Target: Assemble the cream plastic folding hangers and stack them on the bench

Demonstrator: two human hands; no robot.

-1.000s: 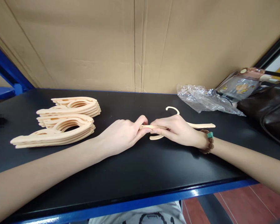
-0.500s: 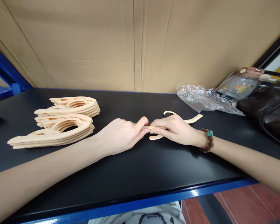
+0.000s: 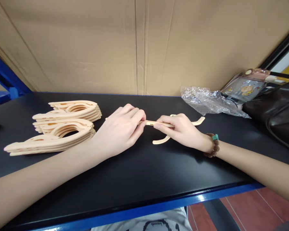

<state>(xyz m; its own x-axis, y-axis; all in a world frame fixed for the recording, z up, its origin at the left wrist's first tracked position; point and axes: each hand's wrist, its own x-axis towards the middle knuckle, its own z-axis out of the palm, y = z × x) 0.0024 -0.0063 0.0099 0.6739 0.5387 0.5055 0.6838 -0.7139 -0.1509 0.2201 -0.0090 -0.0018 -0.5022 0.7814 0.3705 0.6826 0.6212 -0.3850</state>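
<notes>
Both my hands grip a beige plastic folding hanger (image 3: 150, 123), seen edge-on as a thin bar with a small slot. My left hand (image 3: 124, 128) is closed round its left part, and a beige tip pokes out past the knuckles. My right hand (image 3: 181, 128) pinches the right part between thumb and fingers. From behind and below the right hand stick out curved beige hanger pieces (image 3: 161, 141); whether they belong to the held hanger is hidden. Near my left forearm lie two stacks of folded beige hangers, a front stack (image 3: 50, 141) and a back stack (image 3: 69, 112).
A black tabletop (image 3: 139, 179) with a blue front edge bears everything. At the right lie a crumpled clear plastic bag (image 3: 204, 101), a clear cup-like container (image 3: 247, 88) with a cartoon print and a dark leather bag (image 3: 274, 102). Cardboard (image 3: 98, 48) stands behind.
My left hand has shifted left and up, and its fingers have curled over the hanger. More of the bar shows between the hands. My right hand stays nearly in place.
</notes>
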